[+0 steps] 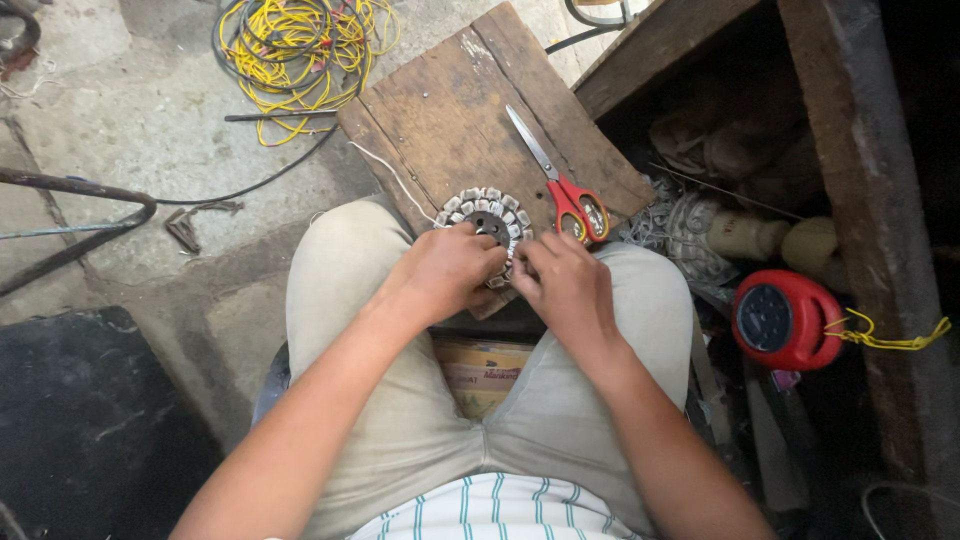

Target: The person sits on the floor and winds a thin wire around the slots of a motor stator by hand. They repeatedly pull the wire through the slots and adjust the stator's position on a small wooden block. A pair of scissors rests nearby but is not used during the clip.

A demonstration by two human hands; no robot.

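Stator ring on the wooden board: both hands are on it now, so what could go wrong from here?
1. The stator ring sits at the near edge of the wooden board, which rests across the knees; a knee shift could tip it off.
2. The scissors lie loose on the board, beside the right hand; a nudge might slide them off.
3. The left hand hides the ring's near side, so a slipped winding there may go unseen.

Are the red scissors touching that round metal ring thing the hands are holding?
Apart. In the head view, the scissors lie on the wooden board to the right of the round metal ring, with a strip of bare wood showing between them.
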